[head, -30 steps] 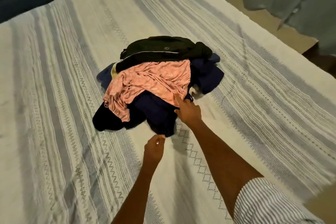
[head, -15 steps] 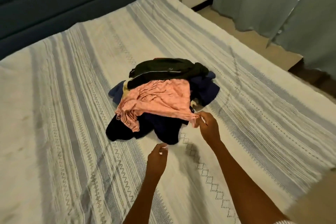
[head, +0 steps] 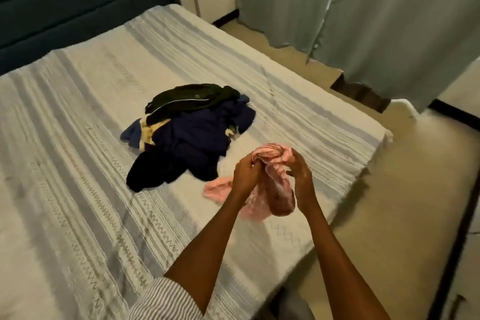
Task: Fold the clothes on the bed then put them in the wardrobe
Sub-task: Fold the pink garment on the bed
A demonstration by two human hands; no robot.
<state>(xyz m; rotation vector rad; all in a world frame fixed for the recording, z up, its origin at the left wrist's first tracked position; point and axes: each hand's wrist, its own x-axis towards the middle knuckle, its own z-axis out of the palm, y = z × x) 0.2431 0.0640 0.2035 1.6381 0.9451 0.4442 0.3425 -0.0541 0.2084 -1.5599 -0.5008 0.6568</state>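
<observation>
Two hands, left hand (head: 245,173) and right hand (head: 298,170), both gripping one bunched pink garment (head: 275,182) above the bed (head: 78,189), one pile of dark clothes (head: 192,132) mid-bed, no readable writing

We see a thin pink cloth garment (head: 279,189), soft, matt and crumpled. The pile of dark clothes (head: 192,132) is matt fabric too, its black top piece (head: 187,99) slightly sleeker. The bed (head: 78,163) wears a coarse woven cover with raised zigzag stitching. The headboard (head: 65,2) looks padded, matt upholstery. The curtains (head: 376,8) are smooth cloth.
</observation>
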